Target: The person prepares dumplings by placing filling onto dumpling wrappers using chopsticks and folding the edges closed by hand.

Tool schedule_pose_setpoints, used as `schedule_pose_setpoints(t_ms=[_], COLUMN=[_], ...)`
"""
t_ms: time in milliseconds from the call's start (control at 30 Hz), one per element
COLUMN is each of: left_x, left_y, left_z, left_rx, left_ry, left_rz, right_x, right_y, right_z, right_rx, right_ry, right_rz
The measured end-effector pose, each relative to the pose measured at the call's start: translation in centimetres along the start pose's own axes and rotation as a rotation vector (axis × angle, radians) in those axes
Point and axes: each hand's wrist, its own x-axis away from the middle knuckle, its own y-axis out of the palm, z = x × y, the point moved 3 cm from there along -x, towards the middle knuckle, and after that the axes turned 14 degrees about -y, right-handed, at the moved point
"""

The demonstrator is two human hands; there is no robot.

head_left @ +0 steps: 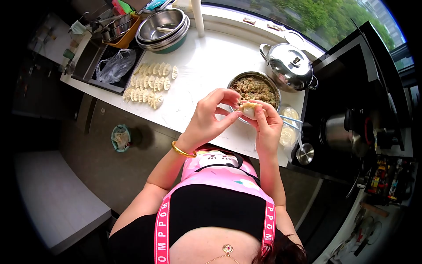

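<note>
A half-folded dumpling (249,110) is between my hands, above the near edge of a metal bowl. My right hand (267,127) holds it from the right, with the thumb on its front. From the left, my left hand (211,115) has curled fingers and thumb closed at the dumpling's left end. Brown-green minced filling (255,89) lies in the metal bowl (277,86) just beyond. To the right of my right hand are round pale dough wrappers (288,135) in clear plastic, with light-blue chopsticks (291,119) over them.
Several folded dumplings (149,82) lie in rows on the white counter (206,57). Stacked metal bowls (187,33) stand at the back left, beside a sink holding a plastic bag (115,66). A lidded pot (290,66) is back right; another pot (340,132) sits on the black stove.
</note>
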Motion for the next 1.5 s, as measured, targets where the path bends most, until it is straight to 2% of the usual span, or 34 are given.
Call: schedule_pose_setpoints(t_ms=[233,433,767,833,967,1100,1367,1500], left_x=[0.4,0.4,-0.2,-0.4,-0.7,-1.0,-1.1,-1.3], left_y=[0.7,1.2,3.6,4.3,5.8,7.4,8.6,8.6], left_z=[-0.6,-0.9,-0.9,-0.9,0.0,-0.2,0.0,0.0], left_rx=[0.006,-0.004,0.025,0.099,0.078,0.164,0.193,0.189], left_ry=[0.032,0.052,0.049,-0.016,0.016,0.048,0.061,0.054], left_rz=[0.118,0.134,0.051,-0.014,-0.096,-0.100,-0.130,-0.118], right_x=[0.5,1.1,2.2,2.4,2.8,3.1,3.4,3.1], right_y=[0.4,0.2,-1.7,-2.3,-3.0,-3.4,-4.1,-4.1], right_z=[-0.3,-0.6,-1.6,-1.8,-2.4,-3.1,-3.2,-2.8], right_rx=[0.015,0.060,0.156,0.145,0.106,0.080,0.213,0.239], right_ry=[-0.050,-0.090,-0.119,-0.139,-0.193,-0.199,-0.362,-0.352], right_rz=[0.022,0.011,0.091,0.119,0.154,0.213,0.271,0.290])
